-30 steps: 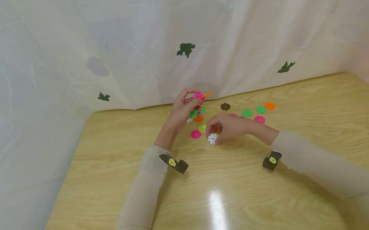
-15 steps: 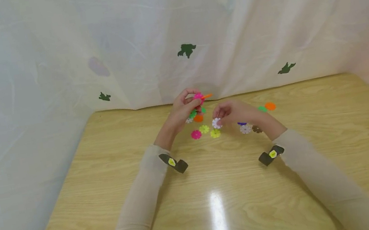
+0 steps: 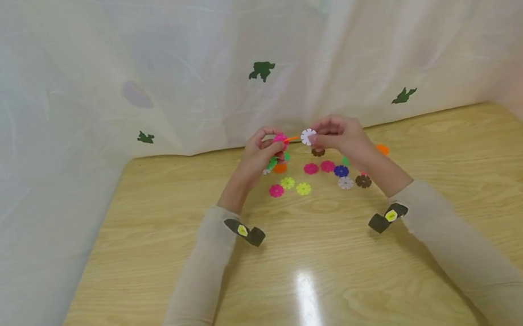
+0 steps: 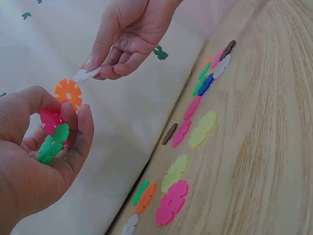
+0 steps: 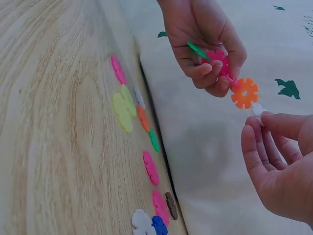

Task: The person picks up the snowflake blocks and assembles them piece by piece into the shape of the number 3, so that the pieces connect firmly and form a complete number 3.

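Near edge of the table (image 3: 105,281), lower frame: bare wood with a light glare, both sleeved forearms coming in from the bottom, a dark wrist strap on each. Mid frame: loose flower-shaped discs lying flat on the table, including a pink disc (image 3: 276,190), two yellow discs (image 3: 295,186), two more pink ones (image 3: 319,167), a blue disc (image 3: 341,171), a white disc (image 3: 345,183) and a brown disc (image 3: 363,181). Above those, centre frame, both hands raised off the table. Left hand (image 3: 260,154) has fingers curled round a small joined cluster (image 4: 56,122) of pink, green and orange discs, orange one sticking out toward the other hand. Right hand (image 3: 340,135) pinches a single white piece (image 3: 308,136) between thumb and fingertips, just beside the orange disc; contact unclear. Behind, top of frame: pale curtain (image 3: 373,23) with green leaf prints, reaching down to the table's far edge.
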Demonstrator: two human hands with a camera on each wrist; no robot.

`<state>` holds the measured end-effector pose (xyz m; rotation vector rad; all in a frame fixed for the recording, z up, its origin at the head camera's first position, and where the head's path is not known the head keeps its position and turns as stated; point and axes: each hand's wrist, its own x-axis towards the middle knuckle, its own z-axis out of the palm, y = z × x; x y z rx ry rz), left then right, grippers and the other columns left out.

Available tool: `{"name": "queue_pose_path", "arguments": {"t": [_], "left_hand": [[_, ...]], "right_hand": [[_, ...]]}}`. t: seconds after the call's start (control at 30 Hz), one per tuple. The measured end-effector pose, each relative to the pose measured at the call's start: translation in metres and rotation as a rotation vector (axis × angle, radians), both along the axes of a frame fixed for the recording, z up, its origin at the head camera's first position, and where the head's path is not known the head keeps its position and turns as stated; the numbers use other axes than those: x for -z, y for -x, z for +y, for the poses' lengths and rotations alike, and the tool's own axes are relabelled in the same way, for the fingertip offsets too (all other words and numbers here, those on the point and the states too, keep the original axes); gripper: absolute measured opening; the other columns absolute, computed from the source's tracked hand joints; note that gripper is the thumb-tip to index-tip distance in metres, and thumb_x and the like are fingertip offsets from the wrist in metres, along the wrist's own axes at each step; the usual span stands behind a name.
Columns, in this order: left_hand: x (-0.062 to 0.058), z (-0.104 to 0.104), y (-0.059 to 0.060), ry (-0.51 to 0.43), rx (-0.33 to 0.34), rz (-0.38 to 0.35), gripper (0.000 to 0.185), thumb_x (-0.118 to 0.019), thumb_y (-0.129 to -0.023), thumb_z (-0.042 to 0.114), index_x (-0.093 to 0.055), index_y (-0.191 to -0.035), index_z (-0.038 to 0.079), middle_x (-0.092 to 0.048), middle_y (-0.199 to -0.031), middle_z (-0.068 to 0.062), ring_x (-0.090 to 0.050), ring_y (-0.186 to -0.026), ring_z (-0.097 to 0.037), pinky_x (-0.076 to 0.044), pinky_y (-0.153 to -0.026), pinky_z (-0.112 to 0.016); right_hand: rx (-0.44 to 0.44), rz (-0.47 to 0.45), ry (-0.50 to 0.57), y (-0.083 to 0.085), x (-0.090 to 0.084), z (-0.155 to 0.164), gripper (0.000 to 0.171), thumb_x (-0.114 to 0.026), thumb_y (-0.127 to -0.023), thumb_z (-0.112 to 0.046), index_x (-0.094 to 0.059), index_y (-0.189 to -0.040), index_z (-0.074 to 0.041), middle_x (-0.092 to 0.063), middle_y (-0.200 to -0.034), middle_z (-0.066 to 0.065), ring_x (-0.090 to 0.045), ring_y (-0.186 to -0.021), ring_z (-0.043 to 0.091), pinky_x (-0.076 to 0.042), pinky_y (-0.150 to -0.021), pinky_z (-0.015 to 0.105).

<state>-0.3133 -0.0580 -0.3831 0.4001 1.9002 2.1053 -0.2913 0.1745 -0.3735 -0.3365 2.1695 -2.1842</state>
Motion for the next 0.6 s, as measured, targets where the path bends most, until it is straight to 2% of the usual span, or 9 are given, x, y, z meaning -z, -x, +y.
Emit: {"name": "queue_pose_path", "arguments": {"t": [0.43,0.6], "left_hand": [[0.0015,0.0001,0.0006,0.032,0.016,0.014,0.017,-0.057,-0.102,0.004,-0.056,-0.118,0.007,-0.065,-0.085,-0.001,-0.06,-0.067,-0.012,-0.06,-0.071,-0.032],[0.001,0.0008,-0.0002,0.035,0.019,0.018,0.02,-0.057,-0.102,0.004,-0.055,-0.122,0.003,-0.063,-0.085,-0.003,-0.06,-0.068,-0.012,-0.059,-0.068,-0.027]], "right_hand": [[-0.011,0.001,0.082,-0.0021,-0.0005,-0.0021,0.012,-0.07,-0.094,0.0,-0.067,-0.106,-0.001,-0.074,-0.09,-0.001,-0.073,-0.079,0.017,-0.063,-0.075,0.025],[-0.005,0.002,0.071,-0.0028,0.0014,-0.0048,0.014,-0.07,-0.094,0.0,-0.066,-0.107,-0.001,-0.074,-0.09,0.0,-0.073,-0.08,0.017,-0.064,-0.078,0.028]]}}
